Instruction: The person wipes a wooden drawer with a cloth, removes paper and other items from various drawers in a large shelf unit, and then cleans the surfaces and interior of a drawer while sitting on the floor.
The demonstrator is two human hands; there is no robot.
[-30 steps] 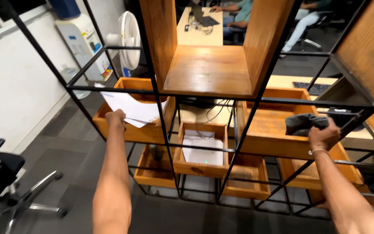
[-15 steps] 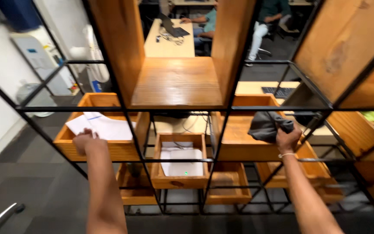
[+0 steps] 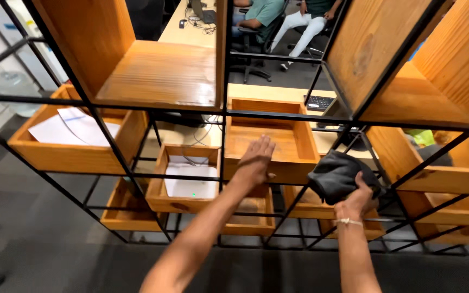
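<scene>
My right hand [image 3: 358, 199] grips a dark grey cloth [image 3: 335, 174] bunched in front of the black metal shelf frame [image 3: 225, 111]. My left hand [image 3: 256, 158], fingers spread, rests flat on the front rim of an empty wooden tray [image 3: 270, 141] in the middle of the frame. The cloth hangs just to the right of that tray, below its front corner.
A wooden tray with white papers [image 3: 74, 129] sits at left. A lower tray holds a white device [image 3: 188, 182]. Wooden box shelves [image 3: 158, 70] fill the upper row. Behind the frame are a desk with a keyboard [image 3: 317, 102] and seated people [image 3: 278, 19].
My left hand left the paper tray at left and moved right onto the middle tray's rim. My right hand pulled the grey cloth off that tray, down and to its right.
</scene>
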